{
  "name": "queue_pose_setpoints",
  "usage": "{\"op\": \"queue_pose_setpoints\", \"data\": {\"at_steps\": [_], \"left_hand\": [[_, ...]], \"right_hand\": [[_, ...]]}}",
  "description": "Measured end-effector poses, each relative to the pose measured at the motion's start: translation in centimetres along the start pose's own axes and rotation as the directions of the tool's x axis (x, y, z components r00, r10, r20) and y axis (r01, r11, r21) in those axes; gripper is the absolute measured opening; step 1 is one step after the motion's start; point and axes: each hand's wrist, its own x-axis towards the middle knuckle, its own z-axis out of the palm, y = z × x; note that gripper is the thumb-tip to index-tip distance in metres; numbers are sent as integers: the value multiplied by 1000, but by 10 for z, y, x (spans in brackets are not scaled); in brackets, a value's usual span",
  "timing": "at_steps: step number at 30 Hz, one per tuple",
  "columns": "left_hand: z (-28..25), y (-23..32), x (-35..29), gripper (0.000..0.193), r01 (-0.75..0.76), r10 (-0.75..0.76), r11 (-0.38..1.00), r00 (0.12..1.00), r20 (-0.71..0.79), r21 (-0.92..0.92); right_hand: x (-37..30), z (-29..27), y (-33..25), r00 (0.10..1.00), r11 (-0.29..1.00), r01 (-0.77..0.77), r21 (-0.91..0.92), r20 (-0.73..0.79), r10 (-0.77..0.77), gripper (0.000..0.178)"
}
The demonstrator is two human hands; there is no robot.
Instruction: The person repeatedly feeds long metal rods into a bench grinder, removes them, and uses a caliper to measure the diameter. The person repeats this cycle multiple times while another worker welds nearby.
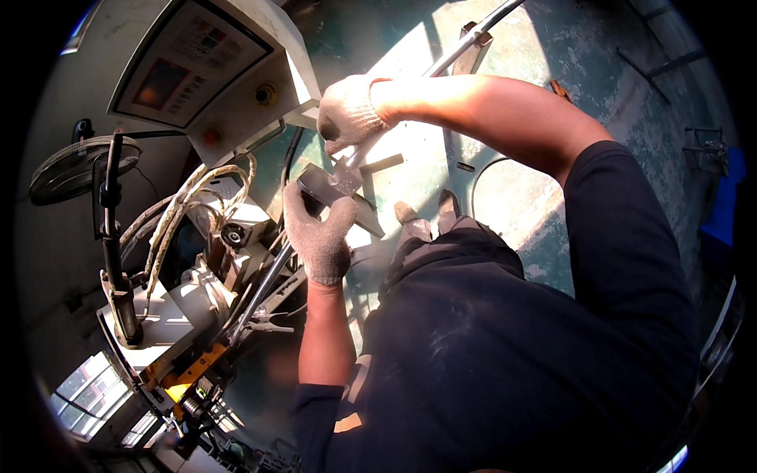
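My left hand (318, 240), in a pale knit work glove, has its thumb and fingers around a grey metal block (319, 185). A long metal tube (475, 33) slants down from the upper right, passes beneath my right forearm and meets the block. Further down to the left, a length of metal tube (270, 280) shows again beyond my left hand. Gloved the same way, my right hand (349, 114) is closed at the tube just above the block. Its palm side is hidden, and glare washes out the metal under it.
A control panel (189, 71) with a screen and knobs stands at upper left. Below it are a machine with sleeved hoses (169, 225) and a black fan (75, 169). A support stand (473, 51) sits under the tube at upper right. A blue object (724, 197) is at the far right.
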Motion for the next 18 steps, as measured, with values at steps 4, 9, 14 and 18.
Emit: {"op": "queue_pose_setpoints", "data": {"at_steps": [4, 9, 14, 18], "left_hand": [[0, 6, 1, 38, 41, -41, 999, 999, 4, -22], [-11, -18, 13, 33, -88, 88, 996, 996, 27, -23], [-10, -6, 6, 39, 9, -9, 1000, 1000, 19, -26], [-5, 5, 2, 46, 122, -123, 986, 992, -5, -111]], "right_hand": [[0, -4, -1, 999, 1000, 8, -23, 37, -7, 34], [2, -4, 1, 996, 999, 35, -12, 80, -34, 32], [1, -1, -1, 999, 999, -33, 8, 26, 33, 32], [-2, -6, -7, 999, 999, -31, -29, 19, 32, 31]]}}
